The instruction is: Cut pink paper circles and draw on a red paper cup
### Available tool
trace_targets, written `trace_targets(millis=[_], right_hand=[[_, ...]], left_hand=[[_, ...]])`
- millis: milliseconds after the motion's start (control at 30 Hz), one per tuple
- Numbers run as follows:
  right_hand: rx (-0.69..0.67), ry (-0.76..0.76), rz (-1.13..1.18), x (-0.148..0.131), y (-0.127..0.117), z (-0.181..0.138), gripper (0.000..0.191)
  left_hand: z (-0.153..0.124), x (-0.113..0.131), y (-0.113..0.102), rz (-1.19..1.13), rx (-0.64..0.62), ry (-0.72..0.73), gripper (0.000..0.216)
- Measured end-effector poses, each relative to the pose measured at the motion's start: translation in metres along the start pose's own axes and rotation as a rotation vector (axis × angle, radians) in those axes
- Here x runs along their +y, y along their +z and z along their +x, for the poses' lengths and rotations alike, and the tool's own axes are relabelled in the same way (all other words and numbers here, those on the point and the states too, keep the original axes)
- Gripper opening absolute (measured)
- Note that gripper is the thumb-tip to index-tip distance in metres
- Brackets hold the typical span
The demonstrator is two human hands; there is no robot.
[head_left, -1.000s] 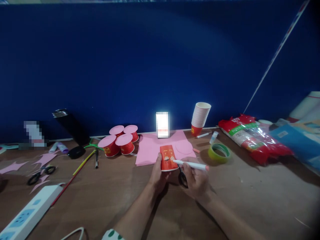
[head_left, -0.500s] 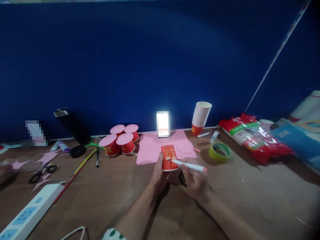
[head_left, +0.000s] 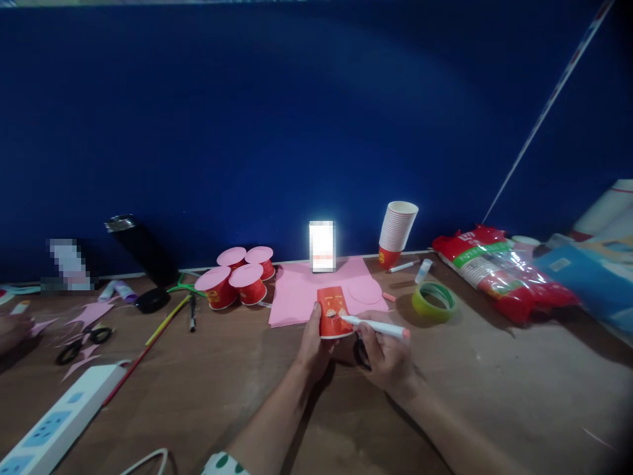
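Observation:
My left hand (head_left: 314, 343) is closed around a red paper cup (head_left: 332, 300), held upside down with its white rim toward me. Gold marks and a small drawn shape show on the cup's side. Between the fingers of my right hand (head_left: 388, 359) is a white marker (head_left: 378, 326) with a pink end, its tip at the cup's side. A black scissor handle (head_left: 362, 353) lies partly hidden beside my right hand. Behind the cup, pink paper sheets (head_left: 291, 300) lie on the table with a pink paper circle (head_left: 364, 290) on top.
Several red cups with pink discs (head_left: 248, 284) stand left of the paper. A cup stack (head_left: 398, 227), green tape roll (head_left: 434, 302) and red bag of cups (head_left: 499, 270) are to the right. At left are a power strip (head_left: 64, 415), scissors (head_left: 84, 344) and another person's hand (head_left: 14, 333).
The marker tip stays near the same spot on the cup, with only slight movement of my hands. At the far left, the other person's hand has shifted a little.

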State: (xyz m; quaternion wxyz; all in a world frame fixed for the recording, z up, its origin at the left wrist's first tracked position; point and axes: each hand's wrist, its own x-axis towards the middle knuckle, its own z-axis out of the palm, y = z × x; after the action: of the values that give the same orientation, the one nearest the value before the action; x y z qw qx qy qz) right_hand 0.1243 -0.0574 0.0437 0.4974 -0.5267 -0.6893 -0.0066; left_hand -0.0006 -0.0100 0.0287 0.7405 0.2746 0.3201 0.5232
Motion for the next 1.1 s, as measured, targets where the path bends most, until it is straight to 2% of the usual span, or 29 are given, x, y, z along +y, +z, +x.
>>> trace_targets(millis=[100,333,467,633,967,1100], right_hand=[[0.002,0.009,0.005,0.0025,0.0007,-0.0007,0.027],[0.011,0.04,0.029,0.0067,0.0008,-0.0003,0.026],[0.014,0.027,0.013,0.0062,-0.0016,0.0021,0.027],[0.032,0.01,0.029,0.0064,-0.0023,0.0033,0.024],[-0.01,0.094,0.102,0.008,0.0005,0.0008,0.02],[0.009,0.064,0.09,0.0062,-0.0009,0.0031,0.021]], left_hand=[[0.0011,-0.0012,-0.002,0.01,0.001,0.016,0.048],[0.0095,-0.0037,-0.006,-0.059,-0.01,-0.055,0.052],[0.0082,-0.0026,-0.0051,-0.056,-0.029,-0.066,0.054],[0.0078,-0.0022,-0.0053,-0.05,0.009,-0.066,0.053],[0.0065,-0.0013,-0.0049,-0.043,-0.045,-0.064,0.053],[0.007,-0.0002,-0.0045,-0.05,-0.024,-0.083,0.052]])
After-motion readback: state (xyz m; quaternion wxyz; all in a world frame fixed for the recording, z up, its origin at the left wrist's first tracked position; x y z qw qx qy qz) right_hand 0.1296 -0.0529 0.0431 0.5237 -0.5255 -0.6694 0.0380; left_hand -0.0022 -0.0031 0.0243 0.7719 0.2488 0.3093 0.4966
